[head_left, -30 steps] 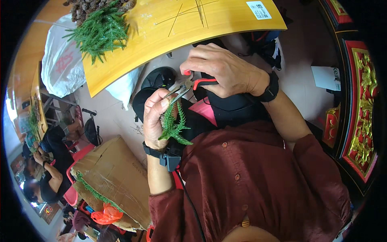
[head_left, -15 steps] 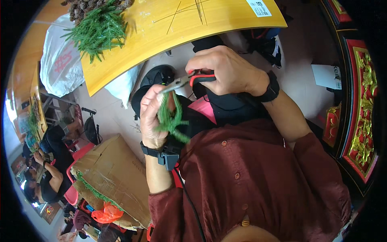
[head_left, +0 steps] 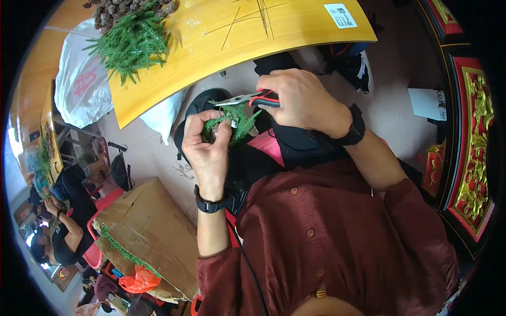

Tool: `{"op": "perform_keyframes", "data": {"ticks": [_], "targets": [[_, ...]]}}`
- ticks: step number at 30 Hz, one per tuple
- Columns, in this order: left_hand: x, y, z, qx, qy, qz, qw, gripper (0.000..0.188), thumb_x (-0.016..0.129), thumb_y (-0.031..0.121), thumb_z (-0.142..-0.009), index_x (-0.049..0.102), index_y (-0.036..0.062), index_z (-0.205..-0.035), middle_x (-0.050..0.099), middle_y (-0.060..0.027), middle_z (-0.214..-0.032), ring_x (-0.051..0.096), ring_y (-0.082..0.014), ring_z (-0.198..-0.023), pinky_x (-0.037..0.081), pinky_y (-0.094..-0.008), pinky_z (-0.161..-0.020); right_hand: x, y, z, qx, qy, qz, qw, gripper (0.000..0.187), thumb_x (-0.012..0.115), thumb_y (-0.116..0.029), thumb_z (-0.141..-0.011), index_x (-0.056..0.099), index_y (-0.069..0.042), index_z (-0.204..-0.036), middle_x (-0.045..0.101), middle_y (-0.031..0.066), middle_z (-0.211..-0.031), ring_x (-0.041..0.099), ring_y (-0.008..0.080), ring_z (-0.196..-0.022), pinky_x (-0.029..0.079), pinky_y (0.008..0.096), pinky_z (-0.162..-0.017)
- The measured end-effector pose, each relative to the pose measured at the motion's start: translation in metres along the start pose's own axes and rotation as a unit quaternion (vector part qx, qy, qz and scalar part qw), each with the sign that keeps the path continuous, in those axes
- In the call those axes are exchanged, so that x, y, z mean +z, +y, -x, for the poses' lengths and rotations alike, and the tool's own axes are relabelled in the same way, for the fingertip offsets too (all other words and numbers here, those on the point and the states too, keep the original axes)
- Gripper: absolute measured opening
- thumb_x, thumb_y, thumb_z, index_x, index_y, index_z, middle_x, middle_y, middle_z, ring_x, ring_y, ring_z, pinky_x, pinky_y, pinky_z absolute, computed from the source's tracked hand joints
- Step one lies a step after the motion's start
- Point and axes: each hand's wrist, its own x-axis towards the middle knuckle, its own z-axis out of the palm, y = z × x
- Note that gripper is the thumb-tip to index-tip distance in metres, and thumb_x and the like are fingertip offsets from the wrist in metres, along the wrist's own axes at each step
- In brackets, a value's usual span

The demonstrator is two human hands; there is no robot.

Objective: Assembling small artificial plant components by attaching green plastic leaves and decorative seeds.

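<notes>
Pinched between the thumb and fingers of my left hand (head_left: 206, 152) is a small bunch of artificial green fir sprigs (head_left: 245, 124), which looks bent round into a loop. Part of it is hidden behind the fingers. My right hand (head_left: 308, 102) is wrapped around the red-and-black handles of a pair of pliers (head_left: 237, 100). Their metal jaws point left, just above the greenery and close to my left fingertips. Whether the jaws grip anything is too small to make out. Both hands are over my lap, below the table edge.
On the yellow table (head_left: 195, 52) lie a heap of green fir sprigs (head_left: 132, 42), brown pine cones (head_left: 113, 11), thin wires (head_left: 263, 18) and a white label (head_left: 340, 16). A cardboard box (head_left: 150, 231) stands at my left. Another person (head_left: 71, 237) sits farther left. Carved gold-and-red panels (head_left: 472, 147) line the right.
My left hand has turned so that its back shows, tilting the sprigs upward. The pliers have swung to point more level, and my right hand has shifted slightly right and down.
</notes>
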Motion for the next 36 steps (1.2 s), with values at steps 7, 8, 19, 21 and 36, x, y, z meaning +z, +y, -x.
{"op": "perform_keyframes", "data": {"ticks": [7,8,19,21,36], "targets": [[-0.004,-0.008,0.001,-0.04,0.073,0.034,0.996,0.014,0.07,0.0,-0.078,0.062,0.0002,-0.089,0.06,-0.0033,-0.086,0.055,-0.0116,-0.083,0.044,-0.0245,-0.078,0.003,-0.006,-0.002,-0.037,-0.031,-0.056,0.997,0.017,0.069,-0.014,-0.075,0.058,-0.004,-0.085,0.058,0.0151,-0.075,0.058,0.0368,-0.073,0.045,0.0436,-0.063],[-0.004,-0.006,0.001,-0.04,0.074,0.034,0.996,0.014,0.07,0.0,-0.078,0.062,0.0002,-0.089,0.06,-0.0033,-0.086,0.055,-0.0116,-0.083,0.044,-0.0245,-0.078,0.005,-0.008,0.0,-0.036,-0.035,-0.057,0.997,0.017,0.069,-0.013,-0.077,0.058,-0.004,-0.086,0.059,0.0156,-0.076,0.058,0.0372,-0.073,0.045,0.0439,-0.063],[-0.001,0.009,0.003,-0.081,0.064,0.122,0.987,0.016,0.069,0.002,-0.083,0.064,0.0001,-0.097,0.063,-0.0006,-0.088,0.056,-0.0064,-0.078,0.047,-0.0213,-0.071,0.009,-0.011,0.001,0.006,-0.059,-0.085,0.995,0.019,0.069,-0.013,-0.078,0.056,0.0,-0.084,0.058,0.0188,-0.073,0.057,0.0398,-0.071,0.043,0.0463,-0.061],[-0.001,0.01,0.003,-0.079,0.063,0.117,0.988,0.016,0.069,0.002,-0.083,0.064,-0.0001,-0.097,0.063,-0.0007,-0.088,0.056,-0.0064,-0.078,0.047,-0.0212,-0.072,0.009,-0.012,0.002,0.011,-0.081,-0.1,0.992,0.02,0.069,-0.013,-0.078,0.056,0.001,-0.083,0.058,0.0193,-0.073,0.057,0.0404,-0.071,0.043,0.0468,-0.06],[0.011,0.001,0.0,-0.056,0.075,0.03,0.995,0.018,0.071,0.003,-0.08,0.065,-0.0014,-0.095,0.059,-0.0023,-0.084,0.052,-0.0097,-0.08,0.044,-0.023,-0.073,0.017,0.001,0.004,0.008,-0.075,-0.075,0.994,0.021,0.068,-0.013,-0.078,0.053,0.002,-0.082,0.057,0.0222,-0.074,0.056,0.0425,-0.072,0.043,0.0482,-0.062]]}}
